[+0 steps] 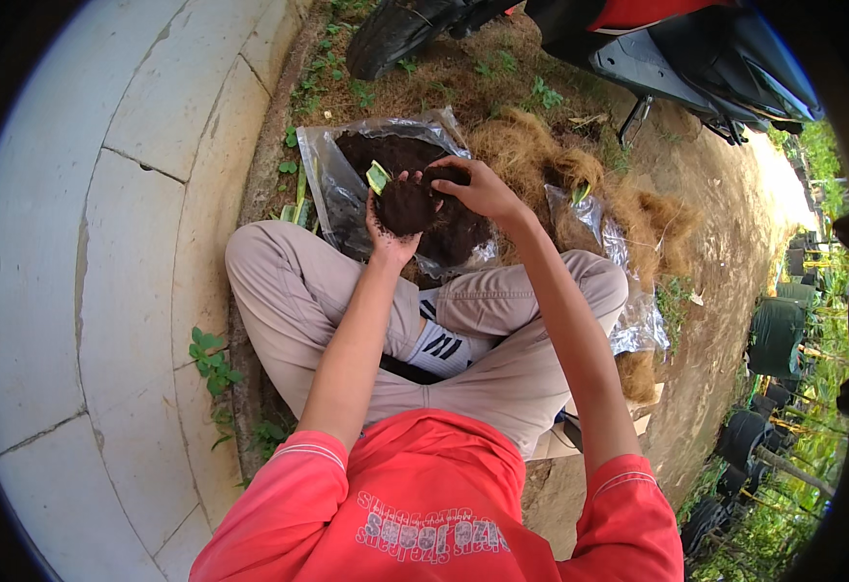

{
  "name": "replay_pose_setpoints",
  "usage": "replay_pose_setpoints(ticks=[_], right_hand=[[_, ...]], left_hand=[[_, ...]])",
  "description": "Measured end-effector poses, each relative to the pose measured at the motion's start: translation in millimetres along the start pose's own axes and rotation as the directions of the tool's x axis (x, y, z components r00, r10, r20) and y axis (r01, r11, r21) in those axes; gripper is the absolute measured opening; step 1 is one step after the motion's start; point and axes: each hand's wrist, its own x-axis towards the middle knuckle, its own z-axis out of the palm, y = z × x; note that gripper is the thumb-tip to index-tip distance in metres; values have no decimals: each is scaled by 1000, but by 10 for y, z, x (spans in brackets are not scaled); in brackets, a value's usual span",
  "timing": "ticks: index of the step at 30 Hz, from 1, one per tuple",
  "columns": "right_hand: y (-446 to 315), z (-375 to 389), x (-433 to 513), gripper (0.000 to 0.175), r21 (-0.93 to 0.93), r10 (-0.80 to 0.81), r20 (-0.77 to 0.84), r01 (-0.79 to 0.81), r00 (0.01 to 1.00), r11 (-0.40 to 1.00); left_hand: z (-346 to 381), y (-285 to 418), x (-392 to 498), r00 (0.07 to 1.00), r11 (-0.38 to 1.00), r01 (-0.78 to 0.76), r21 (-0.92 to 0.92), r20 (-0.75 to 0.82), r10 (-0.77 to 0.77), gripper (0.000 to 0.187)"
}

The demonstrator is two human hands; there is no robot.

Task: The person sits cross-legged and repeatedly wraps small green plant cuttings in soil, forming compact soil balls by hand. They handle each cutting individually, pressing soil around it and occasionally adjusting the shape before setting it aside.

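Observation:
My left hand (394,231) cups a round clump of dark soil (407,206) from below. A short green leaf cutting with pale yellow edges (377,177) sticks out at the clump's upper left. Beside it, my right hand (477,188) curls its fingers around a smaller dark piece (448,174), which looks like soil. Both hands are above a clear plastic sheet or bag (313,156) that bears loose dark soil (366,149). More green and yellow leaf pieces (295,211) lie at the sheet's left side. The fingers partly hide both clumps.
Tan coconut-like fibre (515,149) lies right of the sheet, with crumpled clear plastic (617,251) among it. A motorcycle (657,62) stands beyond. Pale paving slabs (133,269) run along the left. Dark pots or bags (777,338) and plants line the far right. My crossed legs flank the sheet's near edge.

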Motion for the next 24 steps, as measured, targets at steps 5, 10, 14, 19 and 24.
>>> replay_pose_setpoints(ticks=[5,10,14,19,24], right_hand=[[-289,-11,58,33,-177,-199,157,226,967,958],[-394,194,-60,38,-234,-241,57,247,969,940],[-353,414,-231,39,-168,-245,-86,228,966,959],[-206,621,-362,47,-143,-285,-204,260,936,955],[-95,813,-422,55,-228,-341,-265,285,902,931]], left_hand=[[68,5,-65,1000,999,24,21,19,-25,70],[72,-10,-70,988,999,6,40,-152,0,68],[25,9,-51,990,1000,12,13,-140,-10,66],[19,-3,-31,999,999,31,40,-43,-29,65],[7,-17,-40,998,997,61,46,19,-61,62]])
